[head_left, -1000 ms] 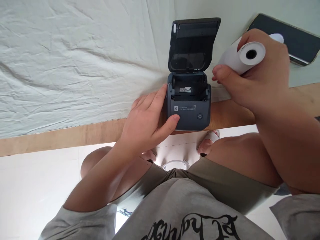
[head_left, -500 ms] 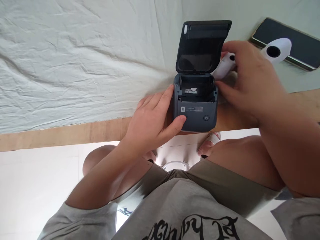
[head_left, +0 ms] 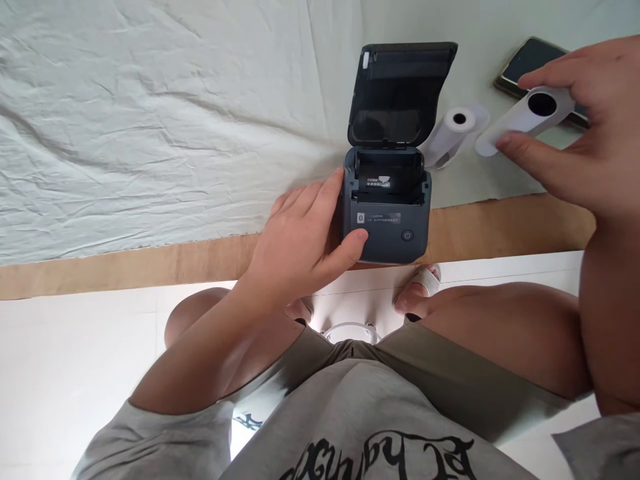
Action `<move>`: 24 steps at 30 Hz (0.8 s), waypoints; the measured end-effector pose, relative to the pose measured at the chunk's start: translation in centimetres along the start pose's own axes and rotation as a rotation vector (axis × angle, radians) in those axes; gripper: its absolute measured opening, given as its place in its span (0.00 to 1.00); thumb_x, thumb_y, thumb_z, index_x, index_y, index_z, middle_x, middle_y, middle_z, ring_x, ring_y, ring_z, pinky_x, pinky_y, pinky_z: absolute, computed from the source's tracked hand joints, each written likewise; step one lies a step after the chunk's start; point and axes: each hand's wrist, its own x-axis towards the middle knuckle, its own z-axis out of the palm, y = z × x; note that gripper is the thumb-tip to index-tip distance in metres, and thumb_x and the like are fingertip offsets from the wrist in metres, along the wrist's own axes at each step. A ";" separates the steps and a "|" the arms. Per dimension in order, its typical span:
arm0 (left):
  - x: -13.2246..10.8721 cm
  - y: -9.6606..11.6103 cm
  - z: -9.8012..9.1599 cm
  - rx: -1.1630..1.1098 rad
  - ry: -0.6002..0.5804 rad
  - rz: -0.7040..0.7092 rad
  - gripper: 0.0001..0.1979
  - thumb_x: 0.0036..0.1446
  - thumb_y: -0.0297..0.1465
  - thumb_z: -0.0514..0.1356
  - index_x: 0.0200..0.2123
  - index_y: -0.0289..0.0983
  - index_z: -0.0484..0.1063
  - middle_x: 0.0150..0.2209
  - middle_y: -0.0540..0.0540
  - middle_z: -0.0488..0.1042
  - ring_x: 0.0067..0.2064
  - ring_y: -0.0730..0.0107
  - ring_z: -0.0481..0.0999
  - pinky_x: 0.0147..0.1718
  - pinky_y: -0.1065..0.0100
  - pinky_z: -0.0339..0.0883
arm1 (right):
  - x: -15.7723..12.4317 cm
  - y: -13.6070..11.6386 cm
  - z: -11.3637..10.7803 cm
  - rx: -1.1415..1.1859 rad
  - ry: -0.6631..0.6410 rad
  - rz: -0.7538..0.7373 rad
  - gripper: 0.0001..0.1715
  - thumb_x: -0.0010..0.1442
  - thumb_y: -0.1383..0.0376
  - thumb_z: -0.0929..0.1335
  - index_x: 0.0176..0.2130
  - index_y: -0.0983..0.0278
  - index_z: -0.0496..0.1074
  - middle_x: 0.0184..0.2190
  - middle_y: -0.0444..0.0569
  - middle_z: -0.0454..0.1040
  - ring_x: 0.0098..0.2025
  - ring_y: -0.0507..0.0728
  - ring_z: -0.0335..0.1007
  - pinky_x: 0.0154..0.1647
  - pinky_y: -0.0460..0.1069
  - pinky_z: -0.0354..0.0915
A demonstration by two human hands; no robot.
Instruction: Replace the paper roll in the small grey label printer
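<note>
A dark blue-grey portable label printer [head_left: 379, 233] lies at the table's near edge with its black lid [head_left: 395, 100] raised and its paper bay uncovered. My left hand [head_left: 305, 233] grips the printer's left side, thumb on the top face and fingers along the side. Right of the lid, a white paper roll [head_left: 447, 137] lies on the cloth, partly unwound. Farther right, my right hand [head_left: 575, 127] has its thumb and fingers around a second white paper roll [head_left: 517, 123], whose dark core hole faces up.
A dark phone [head_left: 533, 60] lies at the upper right, partly covered by my right hand and the roll. A pale wrinkled cloth [head_left: 175, 133] covers the table. Its wooden edge [head_left: 485, 227] runs along the front, above my legs.
My right hand has moved right, from the roll beside the printer to the farther roll, and taken hold of it. The printer has shifted slightly left; my left hand stays on it.
</note>
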 end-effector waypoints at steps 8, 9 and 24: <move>0.0 0.0 0.1 0.014 0.021 0.019 0.44 0.78 0.51 0.48 0.81 0.22 0.61 0.73 0.26 0.77 0.75 0.37 0.76 0.76 0.43 0.67 | 1.1 2.8 2.1 -0.005 -0.013 0.081 0.40 0.49 0.36 0.85 0.52 0.55 0.88 0.47 0.55 0.88 0.51 0.64 0.84 0.44 0.59 0.69; 0.0 0.0 0.1 0.012 0.020 0.017 0.44 0.78 0.50 0.48 0.81 0.21 0.60 0.73 0.25 0.77 0.75 0.37 0.76 0.76 0.43 0.67 | 0.8 2.2 1.9 0.014 -0.008 0.081 0.37 0.51 0.37 0.84 0.51 0.55 0.88 0.48 0.55 0.88 0.52 0.64 0.83 0.45 0.59 0.69; -0.1 0.0 0.0 -0.004 -0.006 0.010 0.42 0.79 0.50 0.49 0.82 0.25 0.58 0.75 0.26 0.75 0.76 0.36 0.75 0.77 0.42 0.66 | -1.4 -3.9 0.6 0.149 -0.200 0.145 0.37 0.63 0.53 0.75 0.70 0.41 0.78 0.50 0.55 0.80 0.56 0.65 0.79 0.58 0.64 0.76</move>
